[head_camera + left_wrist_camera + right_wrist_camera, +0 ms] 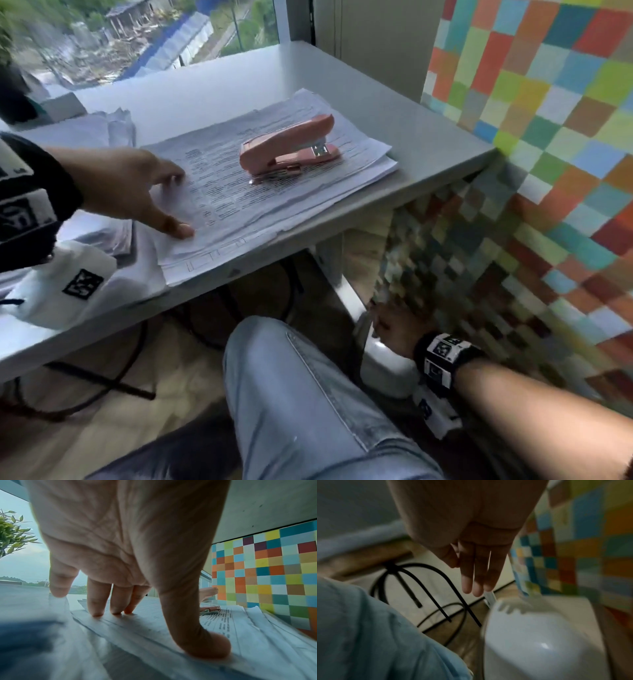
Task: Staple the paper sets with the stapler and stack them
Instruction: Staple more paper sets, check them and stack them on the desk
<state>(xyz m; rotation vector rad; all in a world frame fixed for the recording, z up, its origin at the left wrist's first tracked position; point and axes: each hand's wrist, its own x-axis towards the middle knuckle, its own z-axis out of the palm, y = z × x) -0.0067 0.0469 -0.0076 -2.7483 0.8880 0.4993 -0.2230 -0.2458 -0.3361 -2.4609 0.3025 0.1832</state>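
Observation:
A pink stapler lies on top of a loose pile of printed paper sheets near the right end of the grey table. My left hand rests on the pile's left side, fingertips and thumb pressing flat on the top sheet, fingers nearly straight. The stapler's end shows behind the thumb. My right hand hangs below the table beside my knee, with straight fingers holding nothing, just above a white plastic object.
More paper and a white cloth item lie at the table's left. A multicoloured checked wall stands close on the right. Black cables run over the floor under the table, by my jeans-clad leg.

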